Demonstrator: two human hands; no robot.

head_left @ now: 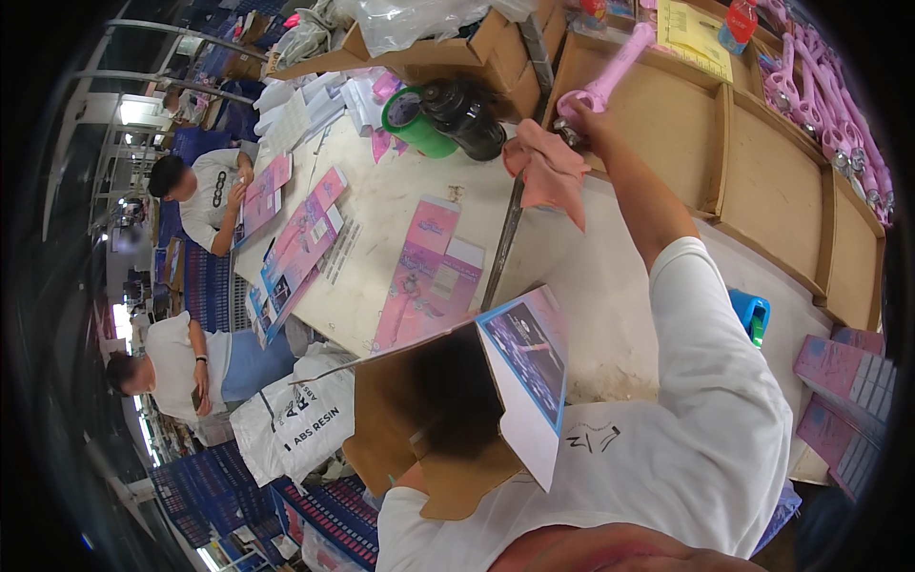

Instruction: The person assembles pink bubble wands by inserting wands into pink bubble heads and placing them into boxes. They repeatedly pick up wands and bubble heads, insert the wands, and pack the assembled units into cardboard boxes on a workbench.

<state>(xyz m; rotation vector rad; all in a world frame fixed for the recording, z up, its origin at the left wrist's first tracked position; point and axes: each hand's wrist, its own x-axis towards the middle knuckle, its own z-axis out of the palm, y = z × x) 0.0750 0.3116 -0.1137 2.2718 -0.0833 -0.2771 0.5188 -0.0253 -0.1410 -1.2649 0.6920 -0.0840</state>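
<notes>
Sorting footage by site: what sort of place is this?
Probably a factory packing area: a flattened pink printed carton, many pink wand-shaped toys, a roll of green tape.

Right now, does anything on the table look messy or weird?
Yes, brown smudges stain the pale tabletop right of the open cardboard box, looking dirtier than nearby areas. A crumpled salmon-pink cloth sits bunched near the right hand.

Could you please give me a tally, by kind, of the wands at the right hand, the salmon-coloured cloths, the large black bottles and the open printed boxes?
Pink wand at the right hand: 1
Salmon cloth: 1
Large black bottle: 1
Open printed box: 1
Total: 4
</notes>
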